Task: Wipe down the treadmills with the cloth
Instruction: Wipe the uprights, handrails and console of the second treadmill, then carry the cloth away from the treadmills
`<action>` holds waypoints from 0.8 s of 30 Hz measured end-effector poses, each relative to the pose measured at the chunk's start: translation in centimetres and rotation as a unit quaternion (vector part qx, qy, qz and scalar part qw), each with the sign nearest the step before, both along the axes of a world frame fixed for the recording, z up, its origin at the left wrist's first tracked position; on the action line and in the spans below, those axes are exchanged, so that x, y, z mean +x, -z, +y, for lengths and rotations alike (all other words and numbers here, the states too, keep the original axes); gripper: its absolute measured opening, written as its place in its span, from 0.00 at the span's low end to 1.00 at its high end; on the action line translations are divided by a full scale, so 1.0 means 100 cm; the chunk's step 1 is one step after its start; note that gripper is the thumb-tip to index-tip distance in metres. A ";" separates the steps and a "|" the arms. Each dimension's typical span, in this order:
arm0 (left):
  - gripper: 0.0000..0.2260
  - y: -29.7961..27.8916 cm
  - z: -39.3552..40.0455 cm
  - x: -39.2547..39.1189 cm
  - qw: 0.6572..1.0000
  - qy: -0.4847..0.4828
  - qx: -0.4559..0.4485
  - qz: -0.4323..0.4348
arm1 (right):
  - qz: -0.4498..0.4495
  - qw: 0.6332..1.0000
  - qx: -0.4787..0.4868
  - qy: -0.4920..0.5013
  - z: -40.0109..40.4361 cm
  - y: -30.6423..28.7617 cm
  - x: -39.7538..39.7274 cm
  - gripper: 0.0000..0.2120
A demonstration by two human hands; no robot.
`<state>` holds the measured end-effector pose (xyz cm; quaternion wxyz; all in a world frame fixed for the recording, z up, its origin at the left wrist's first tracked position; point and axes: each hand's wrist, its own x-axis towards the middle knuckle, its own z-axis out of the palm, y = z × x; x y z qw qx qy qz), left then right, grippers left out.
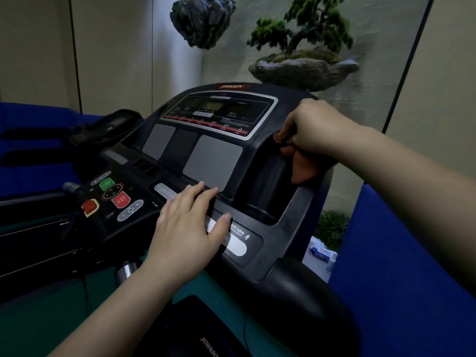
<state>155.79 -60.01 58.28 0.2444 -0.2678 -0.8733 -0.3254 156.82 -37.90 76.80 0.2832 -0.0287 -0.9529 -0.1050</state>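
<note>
— Nearest is the left hand [189, 224], yes? How does it lie?

— Flat on the treadmill console [257, 161], fingers straight, gripping nothing (beside the red stop button [120, 199]).

— And the right hand [313, 128]?

— Its fingers are curled around the orange cloth [300, 167], at the console's right pocket. One cloth corner hangs down into the cup holder [268, 186].

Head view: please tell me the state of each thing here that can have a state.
Black treadmill console: display screens dark.
Orange-brown cloth: bunched, hanging into the right cup holder.
Right hand: grips the cloth at the console's right edge.
Left hand: fingers straight, resting flat on the console.
White wipes packet: lying low beyond the treadmill.
</note>
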 end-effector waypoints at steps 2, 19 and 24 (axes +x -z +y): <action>0.32 0.000 0.000 0.000 1.000 -0.001 -0.003 -0.001 | -0.030 0.999 0.022 0.015 -0.006 0.007 0.011 0.11; 0.27 0.018 -0.018 0.038 0.998 0.043 -0.029 -0.036 | 0.112 0.971 -0.113 -0.180 -0.046 0.135 0.092 0.07; 0.29 0.022 -0.035 0.070 0.993 0.038 -0.104 -0.025 | 0.125 0.959 -0.158 -0.197 -0.044 0.148 0.115 0.10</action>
